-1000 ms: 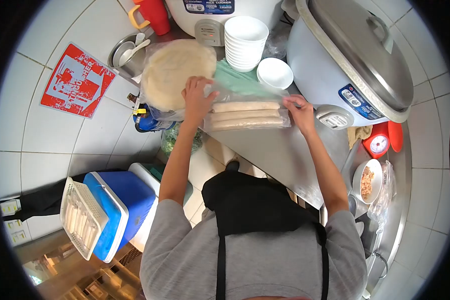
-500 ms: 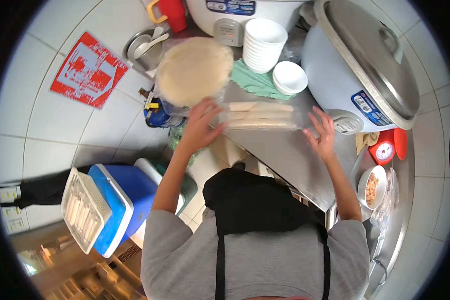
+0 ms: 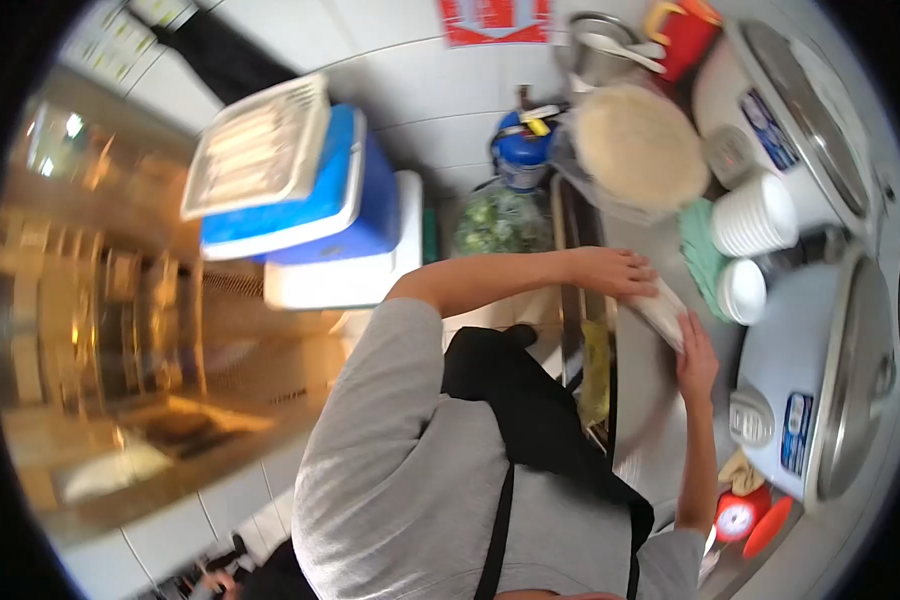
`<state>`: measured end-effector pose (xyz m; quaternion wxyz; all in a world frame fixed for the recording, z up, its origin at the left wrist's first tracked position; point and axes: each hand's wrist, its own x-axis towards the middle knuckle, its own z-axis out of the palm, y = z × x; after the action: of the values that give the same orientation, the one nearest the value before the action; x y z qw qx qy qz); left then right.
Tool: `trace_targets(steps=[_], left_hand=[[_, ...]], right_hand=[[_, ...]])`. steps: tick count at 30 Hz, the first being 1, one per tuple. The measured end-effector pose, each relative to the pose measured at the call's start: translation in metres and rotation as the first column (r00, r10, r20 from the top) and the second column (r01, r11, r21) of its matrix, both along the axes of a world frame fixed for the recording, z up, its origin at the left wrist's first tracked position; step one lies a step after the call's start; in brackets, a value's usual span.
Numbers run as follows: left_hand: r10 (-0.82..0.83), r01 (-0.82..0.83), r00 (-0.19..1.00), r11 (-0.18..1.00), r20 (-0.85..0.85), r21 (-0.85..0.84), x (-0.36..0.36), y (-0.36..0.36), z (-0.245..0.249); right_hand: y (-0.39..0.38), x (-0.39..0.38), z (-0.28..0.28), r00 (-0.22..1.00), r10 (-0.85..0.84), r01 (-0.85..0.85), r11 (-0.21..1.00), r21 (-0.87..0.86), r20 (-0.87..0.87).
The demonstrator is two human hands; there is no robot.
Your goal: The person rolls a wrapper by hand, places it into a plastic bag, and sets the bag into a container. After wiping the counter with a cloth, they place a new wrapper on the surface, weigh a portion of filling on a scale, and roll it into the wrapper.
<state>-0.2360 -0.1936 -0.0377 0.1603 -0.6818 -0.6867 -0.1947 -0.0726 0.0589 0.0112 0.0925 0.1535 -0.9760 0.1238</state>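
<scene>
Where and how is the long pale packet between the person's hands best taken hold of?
Probably at its two opposite ends, one hand from each side: the packet is long and narrow, over the steel counter, so end grips should support its length. The left hand is at one end, the right hand at the other.

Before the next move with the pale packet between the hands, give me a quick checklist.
1. Left hand at the pale packet: ok, at the end nearer the top of the view.
2. Right hand at the packet: ok, at the opposite end.
3. Firm grip: cannot tell.
4. Packet closed: cannot tell, too blurred.
5. Stacked bowls apart from both hands: ok.
6. Counter free of other things: not ok, the green cloth lies there.
</scene>
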Motion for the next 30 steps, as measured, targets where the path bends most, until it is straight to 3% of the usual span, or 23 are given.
trace_targets(steps=[2, 4, 6, 9, 13, 16, 17, 19, 21, 23, 24, 25, 26, 28, 30], left_hand=[[0.096, -0.027, 0.916, 0.984, 0.39, -0.178, 0.018, -0.023, 0.027], [0.203, -0.009, 0.71, 0.96, 0.674, -0.279, 0.037, -0.044, 0.056], [0.213, 0.154, 0.523, 0.929, 0.825, -0.337, 0.045, -0.077, 0.048], [0.367, 0.308, 0.24, 0.849, 0.899, -0.429, 0.057, -0.14, 0.074], [0.379, 0.073, 0.251, 0.91, 0.891, -0.408, 0.073, -0.25, 0.107], [0.519, -0.184, 0.144, 0.85, 0.842, -0.493, 0.064, -0.35, 0.155], [0.547, -0.277, 0.117, 0.819, 0.829, -0.502, 0.059, -0.384, 0.17], [0.479, -0.531, -0.094, 0.718, 0.873, -0.451, 0.051, -0.455, 0.183], [0.478, -0.751, -0.041, 0.564, 0.877, -0.342, 0.04, -0.524, 0.188], [0.583, -0.891, -0.14, 0.279, 0.801, -0.359, 0.029, -0.572, 0.202], [0.578, -0.908, -0.177, 0.217, 0.796, -0.359, 0.019, -0.607, 0.19], [0.573, -0.92, -0.212, 0.157, 0.792, -0.36, 0.004, -0.643, 0.171], [0.563, -0.931, -0.217, 0.128, 0.798, -0.343, -0.008, -0.668, 0.156], [0.548, -0.95, -0.221, 0.065, 0.807, -0.304, -0.023, -0.708, 0.131], [0.584, -0.966, -0.205, 0.008, 0.786, -0.258, -0.032, -0.726, 0.114]], right_hand=[[-0.006, 0.002, 0.019, 0.981, 0.001, 0.031, 0.986, -0.162, 0.193], [-0.018, -0.002, 0.031, 0.904, 0.05, 0.102, 0.94, -0.327, 0.425], [-0.037, -0.004, 0.039, 0.748, 0.161, 0.218, 0.856, -0.468, 0.644], [-0.077, -0.025, 0.043, 0.505, 0.208, 0.147, 0.936, -0.32, 0.838], [-0.166, -0.067, 0.054, 0.45, 0.538, 0.031, 0.788, -0.614, 0.713], [-0.267, -0.107, 0.095, 0.43, 0.772, -0.206, 0.589, -0.782, 0.468], [-0.303, -0.124, 0.099, 0.444, 0.785, -0.262, 0.574, -0.776, 0.431], [-0.377, -0.159, 0.099, 0.469, 0.817, -0.302, 0.506, -0.808, 0.336], [-0.457, -0.193, 0.1, 0.584, 0.802, -0.426, 0.433, -0.794, 0.124], [-0.533, -0.221, 0.094, 0.658, 0.745, -0.331, 0.42, -0.845, 0.113], [-0.57, -0.229, 0.092, 0.668, 0.687, -0.108, 0.47, -0.876, 0.286], [-0.607, -0.24, 0.073, 0.692, 0.7, -0.103, 0.34, -0.935, 0.178], [-0.635, -0.245, 0.071, 0.622, 0.706, 0.093, 0.362, -0.928, 0.338], [-0.686, -0.255, 0.052, 0.621, 0.675, 0.221, 0.338, -0.915, 0.399], [-0.711, -0.264, 0.045, 0.77, 0.573, -0.01, 0.449, -0.894, 0.279]])
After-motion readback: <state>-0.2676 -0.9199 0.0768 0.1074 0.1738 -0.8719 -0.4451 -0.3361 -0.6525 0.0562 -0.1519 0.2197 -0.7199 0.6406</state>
